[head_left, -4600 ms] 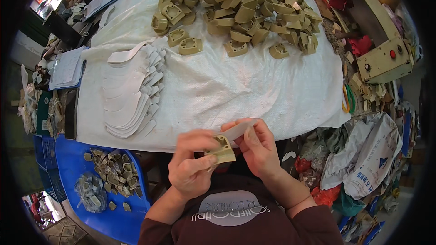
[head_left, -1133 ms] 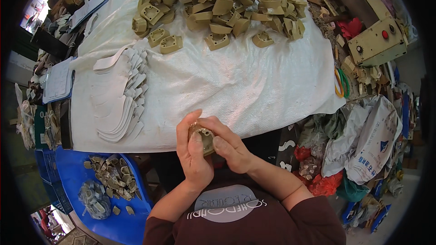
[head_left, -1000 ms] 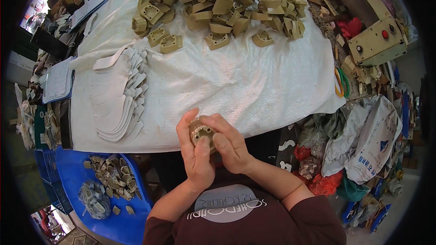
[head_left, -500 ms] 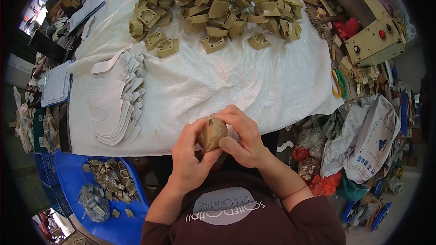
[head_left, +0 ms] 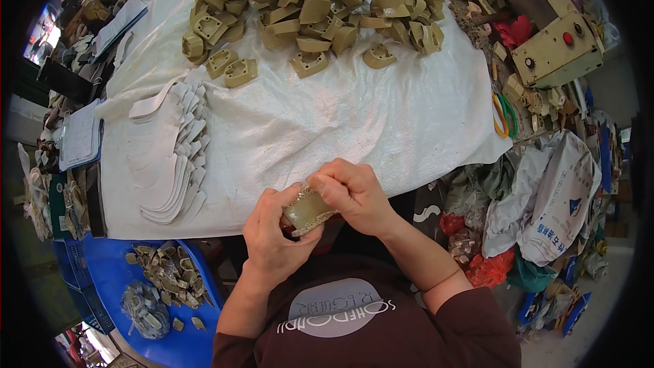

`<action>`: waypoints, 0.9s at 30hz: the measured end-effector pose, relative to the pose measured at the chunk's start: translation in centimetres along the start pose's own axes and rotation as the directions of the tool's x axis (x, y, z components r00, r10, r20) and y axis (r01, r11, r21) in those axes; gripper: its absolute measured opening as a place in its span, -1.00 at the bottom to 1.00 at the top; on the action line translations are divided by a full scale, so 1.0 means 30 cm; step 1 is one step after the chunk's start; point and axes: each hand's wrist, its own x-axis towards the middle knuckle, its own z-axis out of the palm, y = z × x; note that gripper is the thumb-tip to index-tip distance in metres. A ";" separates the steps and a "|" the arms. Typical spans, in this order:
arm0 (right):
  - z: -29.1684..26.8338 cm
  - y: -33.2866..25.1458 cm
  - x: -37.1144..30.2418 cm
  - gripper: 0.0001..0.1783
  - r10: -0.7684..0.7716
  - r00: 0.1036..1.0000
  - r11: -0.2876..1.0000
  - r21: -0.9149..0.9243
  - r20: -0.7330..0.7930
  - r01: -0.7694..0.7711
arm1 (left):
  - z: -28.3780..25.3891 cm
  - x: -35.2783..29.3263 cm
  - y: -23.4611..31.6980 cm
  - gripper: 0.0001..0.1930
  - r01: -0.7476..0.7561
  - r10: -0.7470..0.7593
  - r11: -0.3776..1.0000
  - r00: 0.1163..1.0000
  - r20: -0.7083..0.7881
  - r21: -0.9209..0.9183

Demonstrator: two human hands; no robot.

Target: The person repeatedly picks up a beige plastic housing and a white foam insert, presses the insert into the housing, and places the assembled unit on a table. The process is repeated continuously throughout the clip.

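The left hand (head_left: 278,237) has a firm hold on one small olive-coloured block (head_left: 308,212), thumb underneath and fingers curled over its far side, closed to the block's width. The right hand (head_left: 355,194) is closed at the block's upper right end, thumb and fingers bunched there; whether it pinches an edge or only presses, I cannot tell. The block is just off the near edge of the white sheet (head_left: 340,123), in front of the person's torso. It shows a smooth curved face with rough, glinting borders, so its covering looks to be on but the edges seem unfinished.

Both wrists bend inward; the left forearm rises steeply, while the right slants in from the lower right.

At the far end of the white sheet lies a big heap of olive blocks (head_left: 313,10), which look bare, so much seems left. On the left part of the sheet, a fanned stack of pale cut pieces (head_left: 163,180) appears unused. Left of the sheet's near edge, and lower, a blue chair (head_left: 184,347) carries a small pile of glinting pieces (head_left: 174,276), perhaps done ones, beside a filled clear bag (head_left: 145,315).
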 end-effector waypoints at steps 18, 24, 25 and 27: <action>0.088 0.086 -0.015 -0.65 -0.034 0.999 0.665 0.747 -0.013 0.033 | 0.082 0.002 0.013 -0.50 -0.007 0.077 0.959 0.968 -0.237 0.285; 0.158 0.065 -0.024 -0.64 -0.148 0.957 0.967 0.165 -0.248 0.192 | 0.053 -0.019 -0.029 -0.49 -0.045 0.122 0.965 0.949 -0.292 0.257; 0.152 0.063 -0.003 -0.63 -0.267 0.947 0.957 0.066 -0.178 0.282 | 0.025 -0.028 -0.039 -0.48 -0.010 0.080 0.974 0.950 -0.301 0.225; 0.146 0.058 0.060 -0.62 -0.475 0.880 0.876 -0.106 -0.010 0.471 | -0.046 -0.063 -0.062 -0.47 0.062 -0.010 0.986 0.949 -0.316 0.155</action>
